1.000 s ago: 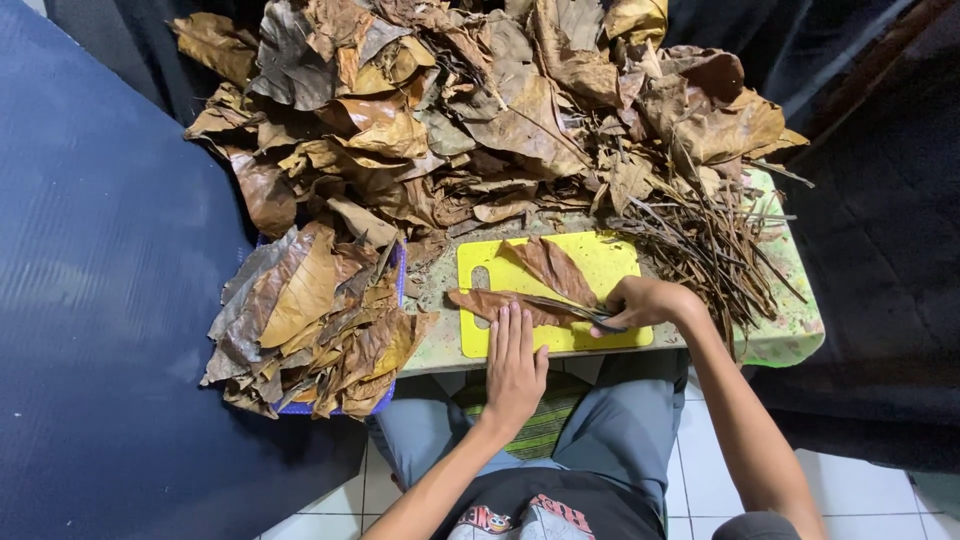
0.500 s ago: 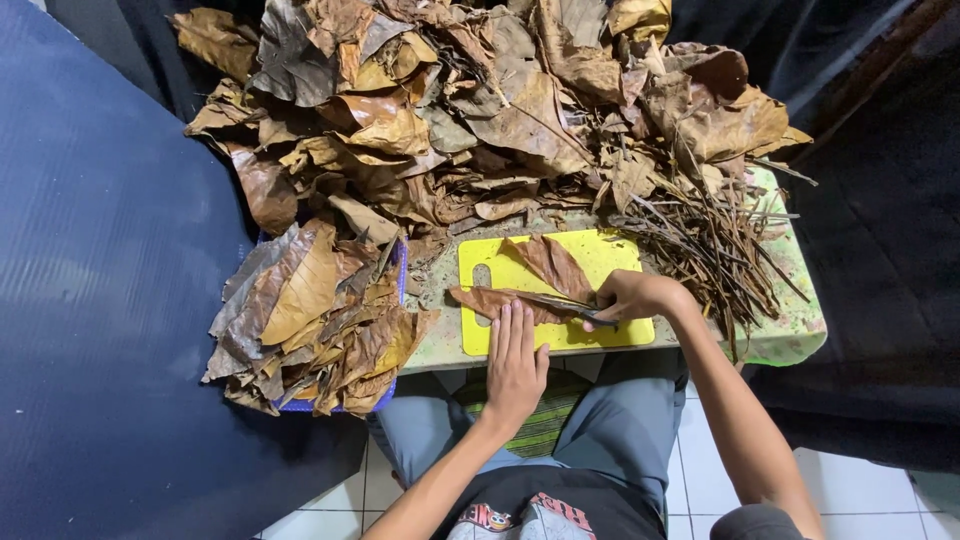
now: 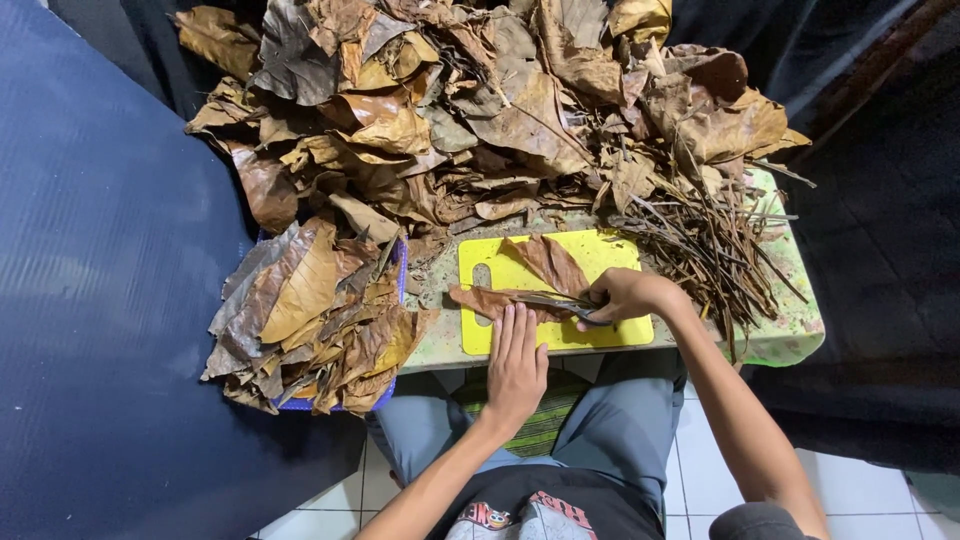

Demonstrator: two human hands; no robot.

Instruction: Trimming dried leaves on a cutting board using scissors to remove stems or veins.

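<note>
Dry, brittle-looking leaves (image 3: 520, 110); smooth yellow cutting board (image 3: 600, 255), probably plastic; rough woody stems (image 3: 715, 250).

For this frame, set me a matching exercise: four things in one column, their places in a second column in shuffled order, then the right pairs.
Things:
1. cutting board
2. bundle of bare stems
3. stack of flattened leaves
4. left hand

Places:
A. to the right of the board, on the green table
B. pressing flat on the near end of a brown leaf
C. in the middle of the table, under the leaf being worked on
D. at the table's left end, on a blue-edged tray

Pairs: 1-C, 2-A, 3-D, 4-B
</note>
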